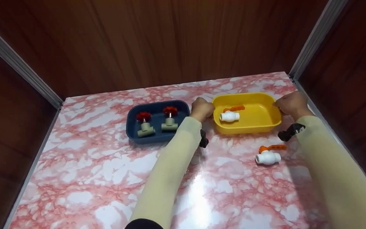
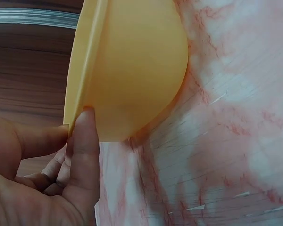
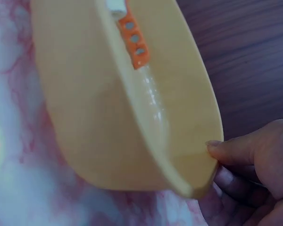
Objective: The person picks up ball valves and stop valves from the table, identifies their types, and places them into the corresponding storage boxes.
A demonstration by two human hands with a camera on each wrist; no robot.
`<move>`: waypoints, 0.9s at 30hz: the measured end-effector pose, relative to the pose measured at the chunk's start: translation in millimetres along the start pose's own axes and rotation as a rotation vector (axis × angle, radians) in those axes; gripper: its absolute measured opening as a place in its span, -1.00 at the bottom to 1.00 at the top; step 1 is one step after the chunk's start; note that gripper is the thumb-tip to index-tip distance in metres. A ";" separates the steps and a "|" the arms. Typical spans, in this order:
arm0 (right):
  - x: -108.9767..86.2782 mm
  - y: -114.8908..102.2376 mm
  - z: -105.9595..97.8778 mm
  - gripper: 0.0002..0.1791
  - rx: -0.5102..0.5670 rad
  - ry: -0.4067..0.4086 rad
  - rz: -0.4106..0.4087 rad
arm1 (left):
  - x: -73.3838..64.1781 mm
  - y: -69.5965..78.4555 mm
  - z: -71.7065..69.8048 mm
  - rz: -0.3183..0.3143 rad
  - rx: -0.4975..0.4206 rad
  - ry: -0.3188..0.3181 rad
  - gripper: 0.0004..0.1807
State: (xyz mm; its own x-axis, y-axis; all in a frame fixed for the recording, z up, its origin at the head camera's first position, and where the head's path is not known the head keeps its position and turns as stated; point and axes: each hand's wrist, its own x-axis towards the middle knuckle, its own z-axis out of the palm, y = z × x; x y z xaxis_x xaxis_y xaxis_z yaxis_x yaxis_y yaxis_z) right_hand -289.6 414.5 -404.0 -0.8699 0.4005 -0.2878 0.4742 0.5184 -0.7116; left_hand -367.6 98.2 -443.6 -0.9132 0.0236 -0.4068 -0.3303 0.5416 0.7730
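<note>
Both hands hold a yellow plastic basin (image 1: 256, 116) by its opposite ends at the back right of the table. With thumb and index finger, the left hand (image 1: 201, 108) pinches the left rim, as the left wrist view shows. My right hand (image 1: 294, 103) pinches the right rim between thumb and fingers. Inside the basin lies a white ball valve (image 1: 229, 116) with an orange lever; part of that lever shows in the right wrist view. In front of the basin, on the tabletop, rests a second white ball valve (image 1: 268, 157) with an orange lever.
To the left of the left hand stands a dark blue basin (image 1: 130, 127) holding two beige valves with red handwheels (image 1: 170, 111). The marbled pink table (image 1: 84, 178) is bounded by brown panels (image 1: 157, 41) at the back and both sides.
</note>
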 end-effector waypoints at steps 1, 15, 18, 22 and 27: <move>-0.5 1.5 0.6 -0.50 -0.007 -0.007 -0.008 | -0.1 0.2 0.4 0.003 0.024 0.006 -0.90; -45.3 -0.7 -61.7 0.11 -0.113 -0.075 -0.116 | 34.2 -9.2 4.5 0.053 0.118 -0.045 -0.78; -57.1 0.0 -73.7 0.08 -0.180 -0.137 -0.115 | 28.9 -8.5 2.9 0.045 0.085 -0.046 -0.84; -67.8 7.8 -79.0 0.07 -0.242 -0.235 -0.106 | 10.2 -2.9 0.9 0.033 0.074 -0.003 -0.88; -74.7 28.3 -74.9 0.00 -0.223 -0.312 -0.065 | -24.3 8.5 -2.0 0.019 0.042 0.044 -0.87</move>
State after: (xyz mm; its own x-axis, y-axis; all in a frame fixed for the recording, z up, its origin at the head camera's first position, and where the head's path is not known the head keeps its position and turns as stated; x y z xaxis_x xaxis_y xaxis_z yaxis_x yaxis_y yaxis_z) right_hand -201.1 455.8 -354.6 -0.8823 0.1304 -0.4523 0.4048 0.7005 -0.5877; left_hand -348.7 100.6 -426.2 -0.9291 -0.0023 -0.3698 -0.3034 0.5763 0.7588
